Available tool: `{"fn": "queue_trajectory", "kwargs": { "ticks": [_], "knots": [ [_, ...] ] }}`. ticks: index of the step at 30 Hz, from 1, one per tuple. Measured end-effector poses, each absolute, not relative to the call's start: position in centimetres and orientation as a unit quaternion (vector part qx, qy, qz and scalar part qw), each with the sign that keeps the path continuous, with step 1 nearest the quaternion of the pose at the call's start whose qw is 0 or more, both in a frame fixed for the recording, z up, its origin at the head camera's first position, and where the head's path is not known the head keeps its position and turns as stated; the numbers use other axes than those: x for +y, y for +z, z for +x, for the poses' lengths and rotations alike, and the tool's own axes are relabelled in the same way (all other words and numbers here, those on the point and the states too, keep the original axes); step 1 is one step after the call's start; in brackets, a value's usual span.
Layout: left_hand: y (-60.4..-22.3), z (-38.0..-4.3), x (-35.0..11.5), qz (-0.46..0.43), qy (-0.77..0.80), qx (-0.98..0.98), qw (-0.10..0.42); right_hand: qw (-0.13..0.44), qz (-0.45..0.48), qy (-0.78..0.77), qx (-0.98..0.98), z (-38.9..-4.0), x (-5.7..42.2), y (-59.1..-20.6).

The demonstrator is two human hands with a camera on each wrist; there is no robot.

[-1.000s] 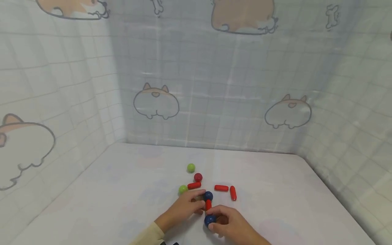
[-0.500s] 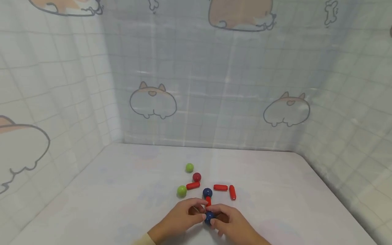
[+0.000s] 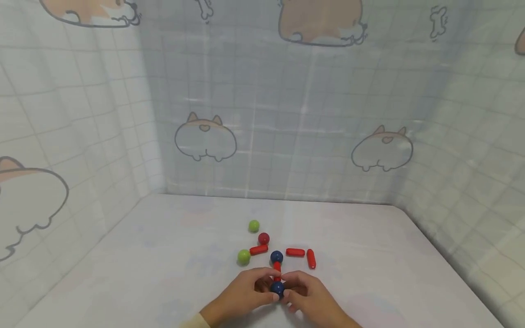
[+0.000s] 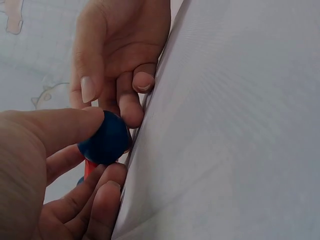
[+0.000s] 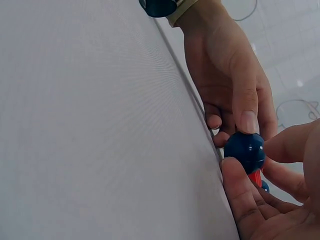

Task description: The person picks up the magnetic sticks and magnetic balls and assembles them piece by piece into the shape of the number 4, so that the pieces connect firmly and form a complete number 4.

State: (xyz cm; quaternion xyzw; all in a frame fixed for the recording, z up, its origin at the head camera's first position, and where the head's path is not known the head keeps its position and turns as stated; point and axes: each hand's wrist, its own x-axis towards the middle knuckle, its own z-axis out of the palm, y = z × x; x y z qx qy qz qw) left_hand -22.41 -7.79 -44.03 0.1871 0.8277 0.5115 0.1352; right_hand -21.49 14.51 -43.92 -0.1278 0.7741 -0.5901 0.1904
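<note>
A dark blue ball [image 3: 277, 289] is between both hands near the front of the table. My left hand [image 3: 246, 291] pinches it, thumb on the near side and fingers curled behind. From the other side, my right hand [image 3: 313, 296] also holds the ball [image 5: 245, 151] with thumb and fingers. A short red rod [image 3: 277, 269] runs away from this ball to a second blue ball [image 3: 276, 257], all in one line. Left index fingertip overlaps the rod in the head view. In the left wrist view, the left thumb [image 4: 75, 125] presses on the ball.
Beyond the hands lie a green ball [image 3: 244, 256], a red rod [image 3: 259, 250], a red ball [image 3: 264, 238] and another green ball [image 3: 254, 225]. Two more red rods, one crosswise [image 3: 295, 252] and one lengthwise [image 3: 311, 258], lie to the right. Patterned curtains [image 3: 287, 136] enclose the white table [image 3: 184, 237].
My left hand has come back from the far blue ball to the near one, joining the right hand there. The near ball has shifted slightly away from me.
</note>
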Motion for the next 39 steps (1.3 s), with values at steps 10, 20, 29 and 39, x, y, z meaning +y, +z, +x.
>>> {"fn": "queue_trajectory", "kwargs": {
  "ticks": [10,20,29,39],
  "knots": [
    [-43.8,-22.5,-7.7,0.166,0.513,0.831,0.135,0.201,-0.150,-0.617,0.746,-21.7,15.1,-43.9],
    [-43.7,-22.8,-7.7,0.158,0.482,0.853,0.122,0.125,-0.115,-0.578,0.798,-23.1,17.6,-42.7],
    [-43.8,-22.6,-7.8,0.150,0.475,0.860,0.113,0.031,-0.048,-0.565,0.823,-24.8,19.9,-42.9],
    [-44.4,-22.7,-7.4,0.142,0.470,0.864,0.107,-0.001,-0.044,-0.582,0.812,-26.1,21.7,-43.2]
  ]
}}
